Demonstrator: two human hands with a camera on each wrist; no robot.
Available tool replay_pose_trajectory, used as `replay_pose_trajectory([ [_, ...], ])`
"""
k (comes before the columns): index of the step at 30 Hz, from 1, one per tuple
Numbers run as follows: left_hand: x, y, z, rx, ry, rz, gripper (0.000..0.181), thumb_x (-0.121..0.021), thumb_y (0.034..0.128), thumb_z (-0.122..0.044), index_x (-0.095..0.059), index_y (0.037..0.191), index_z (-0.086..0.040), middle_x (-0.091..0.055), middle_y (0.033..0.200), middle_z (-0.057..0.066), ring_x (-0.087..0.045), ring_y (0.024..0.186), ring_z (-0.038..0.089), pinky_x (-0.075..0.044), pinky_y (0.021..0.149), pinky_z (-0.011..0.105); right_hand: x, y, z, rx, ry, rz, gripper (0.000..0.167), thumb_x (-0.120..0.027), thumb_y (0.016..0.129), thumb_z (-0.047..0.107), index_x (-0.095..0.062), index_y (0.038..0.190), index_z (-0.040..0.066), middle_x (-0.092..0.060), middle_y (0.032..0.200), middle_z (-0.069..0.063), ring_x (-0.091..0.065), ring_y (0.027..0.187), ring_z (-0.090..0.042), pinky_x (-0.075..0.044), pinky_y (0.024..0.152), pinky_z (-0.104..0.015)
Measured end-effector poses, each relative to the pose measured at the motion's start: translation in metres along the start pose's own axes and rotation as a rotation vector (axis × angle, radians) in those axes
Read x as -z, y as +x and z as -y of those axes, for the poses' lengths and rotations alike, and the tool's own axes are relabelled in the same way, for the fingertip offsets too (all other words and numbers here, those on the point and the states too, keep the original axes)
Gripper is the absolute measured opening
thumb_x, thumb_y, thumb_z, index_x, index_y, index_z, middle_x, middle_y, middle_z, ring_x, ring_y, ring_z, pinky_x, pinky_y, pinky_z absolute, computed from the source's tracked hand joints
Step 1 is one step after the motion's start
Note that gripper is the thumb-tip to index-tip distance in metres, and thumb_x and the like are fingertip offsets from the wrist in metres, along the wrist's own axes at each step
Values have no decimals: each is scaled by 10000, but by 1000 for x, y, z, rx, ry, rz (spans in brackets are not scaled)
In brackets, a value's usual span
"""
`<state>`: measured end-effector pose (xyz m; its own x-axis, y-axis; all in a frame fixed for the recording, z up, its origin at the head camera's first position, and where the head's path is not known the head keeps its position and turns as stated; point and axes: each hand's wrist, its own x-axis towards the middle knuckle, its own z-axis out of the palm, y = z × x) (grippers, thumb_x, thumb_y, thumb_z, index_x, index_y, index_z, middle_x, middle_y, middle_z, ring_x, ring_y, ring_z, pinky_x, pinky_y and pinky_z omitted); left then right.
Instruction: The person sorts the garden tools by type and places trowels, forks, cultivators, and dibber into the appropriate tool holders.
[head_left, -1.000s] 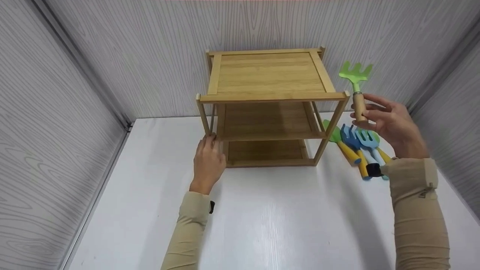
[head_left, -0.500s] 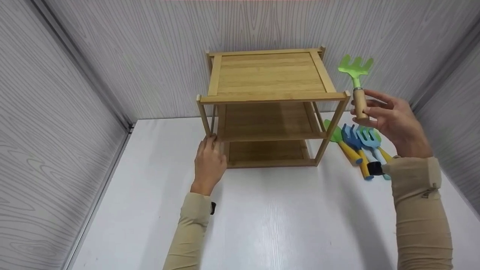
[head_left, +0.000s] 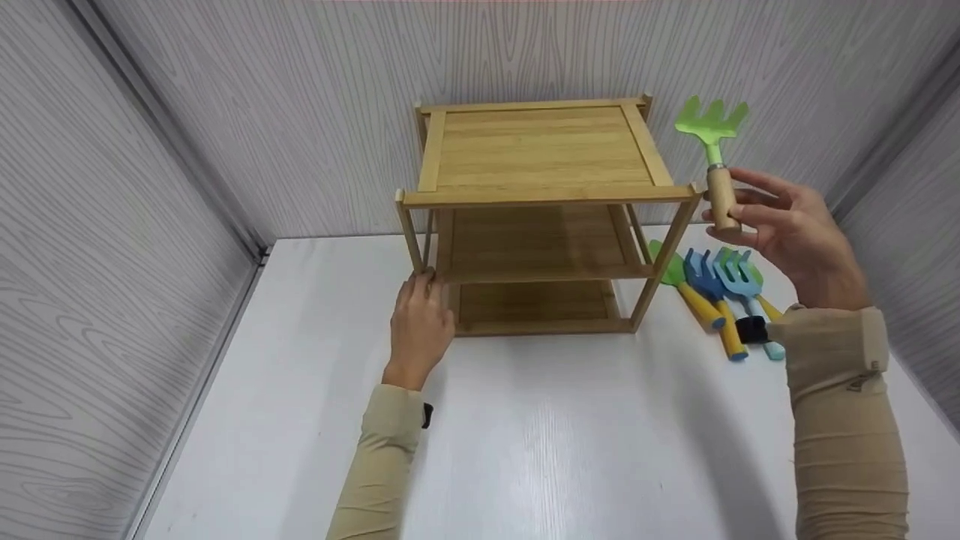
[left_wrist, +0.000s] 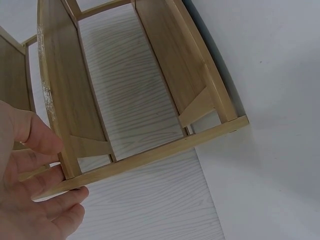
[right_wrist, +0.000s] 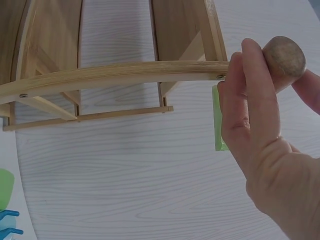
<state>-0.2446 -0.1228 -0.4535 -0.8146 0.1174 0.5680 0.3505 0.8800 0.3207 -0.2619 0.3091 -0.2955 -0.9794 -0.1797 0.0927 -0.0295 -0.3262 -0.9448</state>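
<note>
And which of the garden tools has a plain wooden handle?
The light-green rake in the right hand; the tools lying on the table show yellow or blue handles.

Pale glare, soft shadows on white tabletop (head_left: 577, 435)

Looks to me like a panelled booth (head_left: 315, 112): pale wood-grain walls (head_left: 525, 52) at nine, twelve and three o'clock, grey corner strips (head_left: 159, 127), white tabletop (head_left: 540, 450) at six.
</note>
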Motion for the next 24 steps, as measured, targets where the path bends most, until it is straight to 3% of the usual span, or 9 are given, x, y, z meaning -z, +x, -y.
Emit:
replay_pose_trajectory([
  [11,1,0,-1,-3,7,3,445,-655,879,34,-584,1308,129,-567,1316,271,-522,1251,460,-447,1071,503,-6,0,6,-5,-28,-35,429,-612,939,-120,-633,1321,72,-521,1249,-167,-678,1002,-280,-602,800,-397],
  [24,1,-1,-2,-11,35,1,463,-654,867,45,-572,1312,143,-562,1315,271,-511,1264,465,-435,1083,498,-21,6,8,19,8,21,434,-598,931,-147,-638,1317,48,-541,1248,-169,-666,996,-259,-612,772,-377],
])
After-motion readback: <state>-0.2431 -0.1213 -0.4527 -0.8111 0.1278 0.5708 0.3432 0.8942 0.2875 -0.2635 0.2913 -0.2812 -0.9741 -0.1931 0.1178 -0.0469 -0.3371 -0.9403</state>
